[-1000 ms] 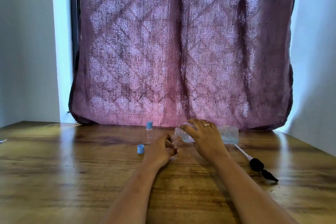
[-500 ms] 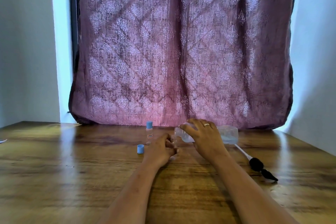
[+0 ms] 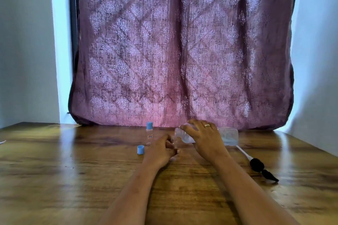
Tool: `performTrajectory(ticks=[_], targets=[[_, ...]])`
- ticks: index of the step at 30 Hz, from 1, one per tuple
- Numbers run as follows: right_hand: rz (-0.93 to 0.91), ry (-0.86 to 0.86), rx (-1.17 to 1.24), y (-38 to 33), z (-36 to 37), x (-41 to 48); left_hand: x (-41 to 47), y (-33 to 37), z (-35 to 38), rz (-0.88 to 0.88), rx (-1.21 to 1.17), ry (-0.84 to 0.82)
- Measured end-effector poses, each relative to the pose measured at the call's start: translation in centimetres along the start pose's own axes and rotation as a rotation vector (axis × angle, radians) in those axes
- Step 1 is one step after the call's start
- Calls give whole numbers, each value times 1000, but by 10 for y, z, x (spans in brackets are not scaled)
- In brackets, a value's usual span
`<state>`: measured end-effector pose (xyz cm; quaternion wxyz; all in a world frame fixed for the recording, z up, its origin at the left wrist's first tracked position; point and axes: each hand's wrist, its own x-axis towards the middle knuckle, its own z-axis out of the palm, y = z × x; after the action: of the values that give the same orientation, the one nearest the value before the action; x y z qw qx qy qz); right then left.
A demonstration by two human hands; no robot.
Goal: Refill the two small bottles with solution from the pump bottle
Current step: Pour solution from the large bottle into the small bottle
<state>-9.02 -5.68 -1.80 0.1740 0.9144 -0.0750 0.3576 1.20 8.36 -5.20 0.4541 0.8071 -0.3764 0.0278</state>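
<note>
Pouring continues unchanged at lower centre: your right hand (image 3: 204, 139) keeps the pump bottle (image 3: 228, 136) tipped, wrapped around it, while your left hand (image 3: 161, 149) pinches a small bottle (image 3: 173, 139), mostly hidden. The capped bottle (image 3: 149, 133) waits left.

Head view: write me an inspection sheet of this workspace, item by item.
Surface: wooden table, glossy, bare in front.
Job's things: large clear bottle tipped on its side toward a small open bottle, mostly hidden; capped small bottle upright; loose blue cap; pump head with tube lying at right.
Clutter: nothing seen.
Hands: left hand steadies the small bottle; right hand grips the large bottle.
Cables: nothing seen.
Surroundings: patterned curtain, pale walls.
</note>
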Motion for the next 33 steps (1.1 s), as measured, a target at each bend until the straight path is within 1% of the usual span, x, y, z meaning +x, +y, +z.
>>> performTrajectory(ticks=[2,13,33], targets=[[3,-2,12,0,0,0,0,0,0,-5,-10,18],[4,-38,53,2,2,-1,2,-1,1,-13,6,1],[11,-30,59,1,0,0,0,0,0,-16,-55,-10]])
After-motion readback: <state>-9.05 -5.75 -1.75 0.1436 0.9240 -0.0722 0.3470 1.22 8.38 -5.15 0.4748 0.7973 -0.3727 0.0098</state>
